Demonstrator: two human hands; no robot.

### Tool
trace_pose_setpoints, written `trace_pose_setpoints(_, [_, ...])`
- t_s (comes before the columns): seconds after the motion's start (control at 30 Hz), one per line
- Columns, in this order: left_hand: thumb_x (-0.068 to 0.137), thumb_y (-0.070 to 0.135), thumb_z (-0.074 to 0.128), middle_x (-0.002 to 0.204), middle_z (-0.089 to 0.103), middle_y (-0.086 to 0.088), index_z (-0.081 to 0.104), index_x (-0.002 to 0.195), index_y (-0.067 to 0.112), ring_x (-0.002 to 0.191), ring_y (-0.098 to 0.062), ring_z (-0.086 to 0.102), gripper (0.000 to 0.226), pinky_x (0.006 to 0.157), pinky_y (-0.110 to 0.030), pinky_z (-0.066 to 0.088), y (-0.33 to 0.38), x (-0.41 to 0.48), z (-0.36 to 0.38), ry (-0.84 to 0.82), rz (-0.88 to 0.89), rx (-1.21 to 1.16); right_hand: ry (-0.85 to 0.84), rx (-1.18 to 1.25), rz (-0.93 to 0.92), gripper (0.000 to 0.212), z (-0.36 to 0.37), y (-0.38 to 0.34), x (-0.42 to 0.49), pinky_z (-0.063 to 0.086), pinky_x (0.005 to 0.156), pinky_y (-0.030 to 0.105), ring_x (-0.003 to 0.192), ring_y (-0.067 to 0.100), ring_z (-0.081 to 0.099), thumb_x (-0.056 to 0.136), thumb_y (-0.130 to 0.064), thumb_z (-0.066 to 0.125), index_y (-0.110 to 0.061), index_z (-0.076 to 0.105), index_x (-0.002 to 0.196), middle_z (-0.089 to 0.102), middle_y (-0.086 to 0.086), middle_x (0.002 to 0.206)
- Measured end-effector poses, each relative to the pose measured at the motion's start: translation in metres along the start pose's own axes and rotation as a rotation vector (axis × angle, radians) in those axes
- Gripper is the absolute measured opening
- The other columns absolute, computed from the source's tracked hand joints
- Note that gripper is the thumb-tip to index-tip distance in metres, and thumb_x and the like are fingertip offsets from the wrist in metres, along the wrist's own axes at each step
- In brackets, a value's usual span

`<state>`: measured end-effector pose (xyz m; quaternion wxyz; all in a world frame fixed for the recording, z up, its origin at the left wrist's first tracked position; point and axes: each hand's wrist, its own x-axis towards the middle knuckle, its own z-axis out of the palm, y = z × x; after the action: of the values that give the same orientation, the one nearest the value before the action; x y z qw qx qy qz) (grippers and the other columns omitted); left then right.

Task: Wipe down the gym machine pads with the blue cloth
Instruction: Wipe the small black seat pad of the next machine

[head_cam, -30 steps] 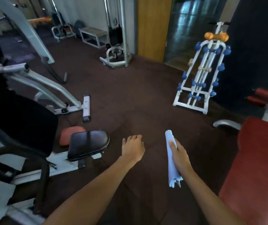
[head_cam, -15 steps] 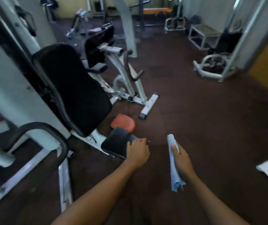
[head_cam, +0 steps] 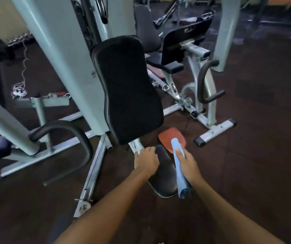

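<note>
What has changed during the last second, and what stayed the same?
The view turned left to the machine and came closer. The left hand, in the air before, now rests at the rear end of the black seat pad. The right hand moved over the pad's right side. It still grips the rolled blue cloth.
</note>
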<state>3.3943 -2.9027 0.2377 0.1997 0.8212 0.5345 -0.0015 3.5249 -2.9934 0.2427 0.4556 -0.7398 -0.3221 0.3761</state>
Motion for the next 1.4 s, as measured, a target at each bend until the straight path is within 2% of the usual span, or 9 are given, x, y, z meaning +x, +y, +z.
trace_pose_setpoints(0.17, [0.1, 0.023, 0.041, 0.14, 0.053, -0.001, 0.05, 0.135, 0.018, 0.132, -0.021, 0.044, 0.037, 0.116, -0.046, 0.026, 0.009, 0.034, 0.031, -0.007, -0.152, -0.039, -0.135, -0.148, -0.037, 0.039, -0.007, 0.021, 0.065, 0.041, 0.103, 0.032, 0.12, 0.012, 0.051, 0.102, -0.034, 0.039, -0.024, 0.049, 0.139, 0.054, -0.008, 0.13])
trace_pose_setpoints(0.3, [0.101, 0.022, 0.04, 0.145, 0.048, -0.001, 0.044, 0.141, 0.017, 0.136, -0.02, 0.041, 0.041, 0.117, -0.042, 0.024, 0.015, 0.055, 0.087, -0.02, -0.295, -0.08, -0.203, -0.358, -0.003, 0.041, -0.005, 0.078, 0.122, 0.048, 0.094, 0.043, 0.111, 0.022, 0.058, 0.097, -0.046, 0.033, -0.031, 0.051, 0.131, 0.06, 0.002, 0.124])
trace_pose_setpoints(0.43, [0.1, 0.021, 0.04, 0.148, 0.044, 0.002, 0.043, 0.142, 0.018, 0.139, -0.017, 0.034, 0.041, 0.121, -0.045, 0.014, 0.018, 0.066, 0.164, -0.034, -0.424, -0.092, -0.29, -0.524, 0.015, 0.054, 0.002, 0.154, 0.157, 0.048, 0.096, 0.05, 0.115, 0.028, 0.055, 0.091, -0.06, 0.023, -0.035, 0.044, 0.134, 0.052, 0.0, 0.135])
trace_pose_setpoints(0.6, [0.102, 0.023, 0.036, 0.159, 0.025, 0.0, 0.032, 0.149, 0.019, 0.149, -0.02, 0.015, 0.047, 0.123, -0.046, 0.003, 0.001, 0.081, 0.28, -0.088, -0.543, -0.132, -0.322, -0.73, -0.001, 0.049, 0.014, 0.253, 0.178, 0.046, 0.09, 0.042, 0.118, 0.03, 0.048, 0.098, -0.053, 0.025, -0.037, 0.037, 0.142, 0.034, -0.003, 0.151])
trace_pose_setpoints(0.73, [0.104, 0.024, 0.033, 0.163, 0.017, 0.0, 0.027, 0.152, 0.018, 0.151, -0.02, 0.008, 0.049, 0.123, -0.042, 0.003, -0.025, 0.097, 0.365, -0.038, -0.548, -0.158, -0.347, -0.82, -0.086, 0.049, 0.035, 0.333, 0.191, 0.048, 0.09, 0.039, 0.111, 0.028, 0.047, 0.099, -0.052, 0.029, -0.04, 0.031, 0.147, 0.024, -0.005, 0.159])
trace_pose_setpoints(0.93, [0.104, 0.03, 0.028, 0.16, 0.025, -0.006, 0.034, 0.149, 0.013, 0.15, -0.024, 0.017, 0.049, 0.122, -0.041, 0.011, -0.078, 0.141, 0.44, 0.189, -0.421, -0.089, -0.326, -0.9, -0.325, 0.048, 0.069, 0.417, 0.198, 0.049, 0.088, 0.043, 0.108, 0.028, 0.046, 0.1, -0.052, 0.036, -0.039, 0.038, 0.146, 0.026, -0.001, 0.159])
trace_pose_setpoints(1.07, [0.105, 0.033, 0.022, 0.163, 0.015, -0.005, 0.02, 0.154, 0.013, 0.151, -0.022, 0.007, 0.053, 0.123, -0.04, 0.004, -0.099, 0.157, 0.466, 0.187, -0.443, -0.099, -0.289, -1.01, -0.405, 0.05, 0.083, 0.441, 0.203, 0.034, 0.107, 0.049, 0.139, 0.033, 0.034, 0.101, -0.049, 0.041, -0.038, 0.032, 0.149, 0.019, 0.001, 0.162])
trace_pose_setpoints(1.17, [0.106, 0.032, 0.024, 0.164, 0.011, -0.004, 0.015, 0.155, 0.014, 0.151, -0.021, 0.003, 0.053, 0.123, -0.039, 0.001, -0.101, 0.157, 0.475, 0.186, -0.46, -0.09, -0.306, -1.053, -0.466, 0.051, 0.092, 0.439, 0.232, 0.02, 0.117, 0.051, 0.147, 0.034, 0.021, 0.103, -0.051, 0.032, -0.037, 0.026, 0.151, 0.015, 0.002, 0.163])
trace_pose_setpoints(1.4, [0.105, 0.031, 0.019, 0.164, 0.011, -0.003, 0.016, 0.155, 0.014, 0.152, -0.02, 0.003, 0.053, 0.124, -0.04, 0.001, -0.099, 0.16, 0.477, 0.208, -0.483, -0.107, -0.221, -1.094, -0.556, 0.055, 0.153, 0.393, 0.387, 0.025, 0.118, 0.049, 0.147, 0.039, 0.019, 0.102, -0.053, 0.018, -0.032, 0.023, 0.153, 0.016, 0.009, 0.162])
